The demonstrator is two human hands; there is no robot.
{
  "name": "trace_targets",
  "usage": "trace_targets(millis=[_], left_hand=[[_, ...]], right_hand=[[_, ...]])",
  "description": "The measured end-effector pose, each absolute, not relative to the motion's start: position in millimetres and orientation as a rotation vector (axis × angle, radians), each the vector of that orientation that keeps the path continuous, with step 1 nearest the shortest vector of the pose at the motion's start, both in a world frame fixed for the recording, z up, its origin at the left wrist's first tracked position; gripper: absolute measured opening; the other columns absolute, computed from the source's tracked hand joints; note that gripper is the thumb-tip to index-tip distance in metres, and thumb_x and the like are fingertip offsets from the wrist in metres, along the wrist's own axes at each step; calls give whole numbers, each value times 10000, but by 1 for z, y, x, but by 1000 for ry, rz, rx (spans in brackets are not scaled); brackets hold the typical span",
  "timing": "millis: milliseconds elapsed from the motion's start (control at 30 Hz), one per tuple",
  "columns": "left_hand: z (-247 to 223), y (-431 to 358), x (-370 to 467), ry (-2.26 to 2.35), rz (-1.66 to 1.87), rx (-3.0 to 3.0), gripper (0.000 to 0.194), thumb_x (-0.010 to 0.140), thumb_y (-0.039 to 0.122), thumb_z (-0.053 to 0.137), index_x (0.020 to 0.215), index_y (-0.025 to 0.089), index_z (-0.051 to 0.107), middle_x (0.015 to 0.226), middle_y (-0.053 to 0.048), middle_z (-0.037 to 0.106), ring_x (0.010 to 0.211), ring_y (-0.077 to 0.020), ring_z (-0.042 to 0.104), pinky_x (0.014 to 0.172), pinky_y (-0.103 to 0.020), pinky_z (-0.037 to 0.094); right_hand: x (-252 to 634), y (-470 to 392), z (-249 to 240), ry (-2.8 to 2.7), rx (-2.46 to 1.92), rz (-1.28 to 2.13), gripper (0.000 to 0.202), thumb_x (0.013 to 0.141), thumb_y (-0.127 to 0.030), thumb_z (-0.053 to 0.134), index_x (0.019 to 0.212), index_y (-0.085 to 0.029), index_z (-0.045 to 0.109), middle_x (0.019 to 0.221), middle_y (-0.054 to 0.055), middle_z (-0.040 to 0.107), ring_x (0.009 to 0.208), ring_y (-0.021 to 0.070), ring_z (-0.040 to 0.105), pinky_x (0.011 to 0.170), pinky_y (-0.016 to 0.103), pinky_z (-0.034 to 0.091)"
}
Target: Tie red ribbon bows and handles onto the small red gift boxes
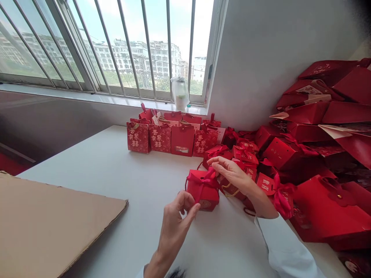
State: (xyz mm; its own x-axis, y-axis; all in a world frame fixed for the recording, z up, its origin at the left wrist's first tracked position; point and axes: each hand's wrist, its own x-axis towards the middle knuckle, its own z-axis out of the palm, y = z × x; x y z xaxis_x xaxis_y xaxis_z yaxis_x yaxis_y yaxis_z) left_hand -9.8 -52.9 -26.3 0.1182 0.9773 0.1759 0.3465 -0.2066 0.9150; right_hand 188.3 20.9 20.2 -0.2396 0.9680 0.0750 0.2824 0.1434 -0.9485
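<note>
A small red gift box point(211, 197) stands on the white table in front of me, with a red ribbon point(205, 182) tied in a bow on its top. My left hand point(177, 218) is at the box's near left side, thumb and forefinger closed on a hanging ribbon tail. Above the far right corner, my right hand point(232, 175) has its fingertips pinched together on the ribbon by the bow. The right hand partly hides the red boxes behind it.
Several printed red gift bags point(160, 138) stand in rows below the window. To the right, red boxes and bags point(313, 127) are heaped high. A cardboard sheet point(58, 224) covers the table's left side. A plastic-wrapped container point(180, 93) stands on the windowsill.
</note>
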Motion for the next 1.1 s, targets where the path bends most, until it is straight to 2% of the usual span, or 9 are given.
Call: trace_targets(millis=[167,400,633,800,1000,1100], left_hand=[[-32,-46,-15,1251,1081,1669,197,842,312,546,696,197,483,655,25,526,596,-112,455,584,-236,389],[-29,-28,-31,1169,1042,1574,182,837,305,558,715,188,491,649,38,499,603,-102,466,587,-225,397],[-18,-11,-35,1042,979,1485,179,808,305,596,730,176,500,651,31,524,611,-102,496,578,-222,398],[-19,-15,-34,971,943,1413,179,793,304,606,739,178,491,686,15,540,616,-102,494,547,-214,388],[-25,-21,-30,932,942,1488,123,808,239,562,723,180,497,653,27,514,618,-101,461,565,-216,381],[-25,-22,-29,944,929,1531,110,809,210,539,715,182,488,666,25,513,630,-103,455,575,-217,381]], right_hand=[[197,13,31,-1869,-1167,1165,309,815,-321,583,1096,-193,574,962,29,633,800,133,581,669,234,445],[192,14,30,-1796,-1237,1206,205,799,-302,534,935,-169,610,833,19,661,664,124,612,534,207,421],[182,19,19,-1755,-1421,903,210,739,-197,468,876,-171,626,757,9,667,667,141,604,604,242,450],[172,19,11,-1673,-1394,678,225,745,-179,454,887,-200,627,872,16,688,760,153,618,691,260,455],[165,23,-3,-1577,-1398,692,225,808,-230,437,925,-199,627,832,11,685,755,160,620,705,277,467],[166,23,-3,-1623,-1382,680,228,805,-185,434,933,-196,623,853,15,683,784,161,630,732,281,477]])
